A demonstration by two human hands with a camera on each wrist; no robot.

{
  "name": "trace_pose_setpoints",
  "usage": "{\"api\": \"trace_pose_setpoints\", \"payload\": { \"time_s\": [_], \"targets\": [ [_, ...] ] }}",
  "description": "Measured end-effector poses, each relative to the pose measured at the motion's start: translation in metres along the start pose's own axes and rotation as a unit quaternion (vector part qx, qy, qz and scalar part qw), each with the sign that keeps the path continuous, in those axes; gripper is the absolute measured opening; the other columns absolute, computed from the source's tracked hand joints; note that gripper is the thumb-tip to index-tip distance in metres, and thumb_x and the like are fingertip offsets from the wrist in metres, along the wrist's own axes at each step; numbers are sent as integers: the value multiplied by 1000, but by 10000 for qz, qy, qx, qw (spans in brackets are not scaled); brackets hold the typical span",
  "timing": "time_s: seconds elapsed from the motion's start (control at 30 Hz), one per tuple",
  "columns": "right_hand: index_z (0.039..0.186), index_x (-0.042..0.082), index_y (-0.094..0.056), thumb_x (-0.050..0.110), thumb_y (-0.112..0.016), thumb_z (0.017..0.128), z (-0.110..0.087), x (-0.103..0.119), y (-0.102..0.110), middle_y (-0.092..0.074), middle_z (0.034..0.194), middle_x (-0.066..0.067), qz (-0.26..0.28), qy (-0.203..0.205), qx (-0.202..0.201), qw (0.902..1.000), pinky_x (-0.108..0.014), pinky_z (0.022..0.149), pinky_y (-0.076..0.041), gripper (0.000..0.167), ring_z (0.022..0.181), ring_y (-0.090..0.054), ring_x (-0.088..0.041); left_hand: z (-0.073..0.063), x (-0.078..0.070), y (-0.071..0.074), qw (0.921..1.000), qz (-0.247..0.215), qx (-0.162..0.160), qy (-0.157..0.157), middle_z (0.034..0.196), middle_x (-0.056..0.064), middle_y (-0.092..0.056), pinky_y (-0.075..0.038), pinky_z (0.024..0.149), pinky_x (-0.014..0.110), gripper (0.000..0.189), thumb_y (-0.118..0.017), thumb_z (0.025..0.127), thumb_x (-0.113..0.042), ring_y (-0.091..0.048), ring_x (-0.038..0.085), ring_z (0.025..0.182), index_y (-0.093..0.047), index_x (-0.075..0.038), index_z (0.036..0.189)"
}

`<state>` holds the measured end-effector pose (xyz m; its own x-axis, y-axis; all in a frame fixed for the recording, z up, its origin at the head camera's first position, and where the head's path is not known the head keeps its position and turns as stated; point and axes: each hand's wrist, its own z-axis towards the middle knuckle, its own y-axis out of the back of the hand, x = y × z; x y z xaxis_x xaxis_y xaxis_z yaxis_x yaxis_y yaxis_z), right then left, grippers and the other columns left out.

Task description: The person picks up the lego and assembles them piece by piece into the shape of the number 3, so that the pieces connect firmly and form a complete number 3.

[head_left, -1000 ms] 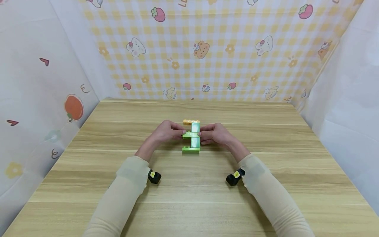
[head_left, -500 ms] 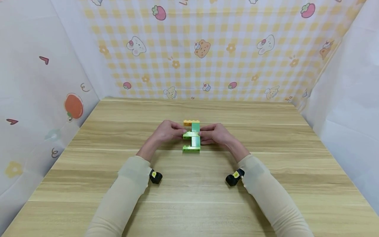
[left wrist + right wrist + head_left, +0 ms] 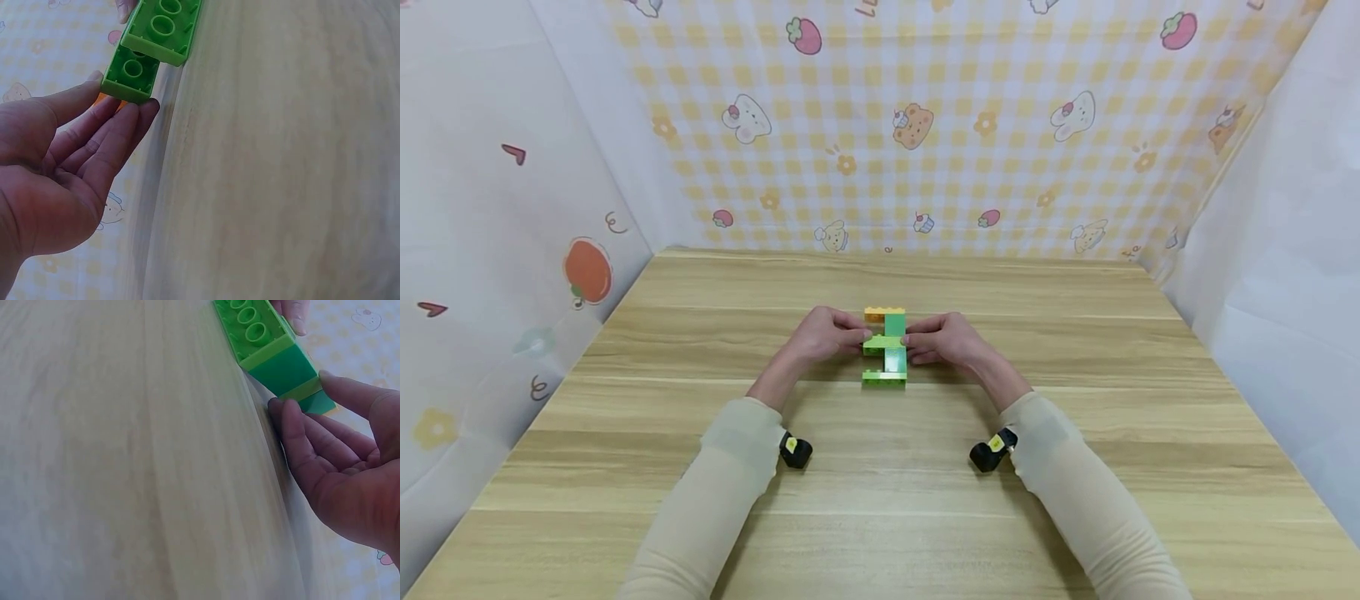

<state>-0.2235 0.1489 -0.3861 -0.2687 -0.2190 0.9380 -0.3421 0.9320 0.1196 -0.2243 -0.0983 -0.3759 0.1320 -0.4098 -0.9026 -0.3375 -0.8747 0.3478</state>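
Observation:
Toy building bricks are joined into one piece shaped like a backwards E. An orange brick (image 3: pixel 884 312) forms its far end. Two darker green bricks (image 3: pixel 895 324) sit along the right side, with a light green brick (image 3: pixel 884 342) between them. Another light green brick (image 3: pixel 883 379) makes the near end; its hollow underside shows in both wrist views. My left hand (image 3: pixel 825 333) pinches the left end of the middle light green brick, thumb opposite fingers. Gripping the right end of that brick is my right hand (image 3: pixel 951 337). Some fingertips are hidden behind the bricks.
A wood-grain table (image 3: pixel 880 483) lies under both arms. Behind it hangs a yellow checked cloth (image 3: pixel 880 167), with white cloth walls at both sides. Each wrist carries a small black camera, the left camera (image 3: pixel 795 451) and the right camera (image 3: pixel 992 450).
Both hands keep their hold in nearly the same place. The joined bricks have tilted slightly, and the shine on the green ones has lessened.

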Motion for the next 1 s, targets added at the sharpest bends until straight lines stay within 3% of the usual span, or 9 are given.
{"api": "trace_pose_setpoints", "payload": {
  "time_s": [0.2, 0.53, 0.73, 1.0],
  "targets": [
    [132, -9, -67, 5, -72, 99, -2, -1, -3, -76, 119, -19, 56, 23, -152, 9999, -33, 85, -64, 36, 85, -76, -13, 2, 3, -2, 10000, -16, -19, -37, 125, 18, -72, -62, 90, 33, 22, -73, 100, -14, -74, 23, 101, -76, 2, 116],
    [131, -9, -69, 3, -72, 98, -2, -2, -7, -71, 131, -26, 239, 10, -314, 9992, -32, 83, -63, 35, 85, -77, -14, 2, 5, -1, 9997, 191, -90, -115, 114, 15, -76, -63, 83, 32, 20, -74, 100, -16, -73, 18, 89, -78, -1, 112],
    [130, -11, -68, 1, -72, 98, 0, -3, -9, -74, 123, -25, 337, 115, -334, 9988, -32, 83, -63, 35, 87, -77, -14, 3, 5, -1, 9994, 261, -152, -151, 103, 11, -77, -61, 77, 29, 19, -75, 100, -16, -70, 15, 83, -78, -1, 110],
    [129, -9, -70, 2, -74, 97, -1, -3, -10, -74, 124, -26, 221, 70, -403, 9989, -32, 82, -64, 34, 86, -78, -15, 6, 6, -1, 9991, 379, -161, -83, 107, 13, -79, -60, 77, 27, 19, -76, 98, -16, -71, 14, 82, -78, -2, 111]
  ]
}}
